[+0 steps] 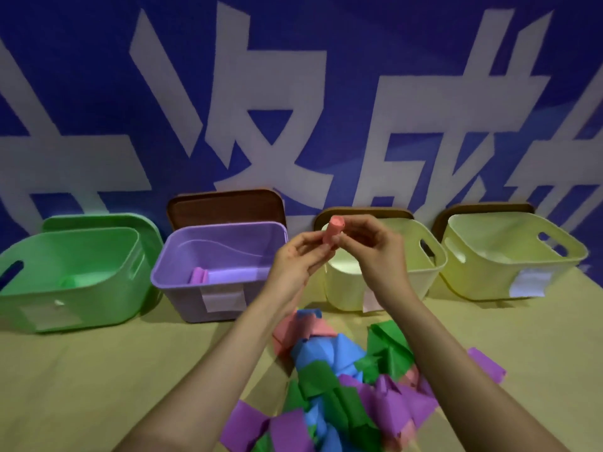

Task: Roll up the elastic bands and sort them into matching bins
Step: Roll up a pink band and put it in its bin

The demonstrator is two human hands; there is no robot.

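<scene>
Pink roll [333,232]: tight, near upright, held above the table [98,386]. Loose bands [346,380], pink, blue, green and purple, heaped at table's near edge. Along far edge: green bin [98,305], purple bin [182,288] with purple roll [199,275] inside, two cream bins [483,275].

White characters [284,79] on the far blue banner [375,44]
Two read roughly as 次 and 成; the bin tags [223,300] are too blurred to read.

The green plastic bin [98,298] at far left runs off the edge; the near edge cuts the heap of coloured elastic bands [326,380]. The left hand [297,259] and right hand [378,252] hide the pink rolled band's [336,228] lower end.
</scene>
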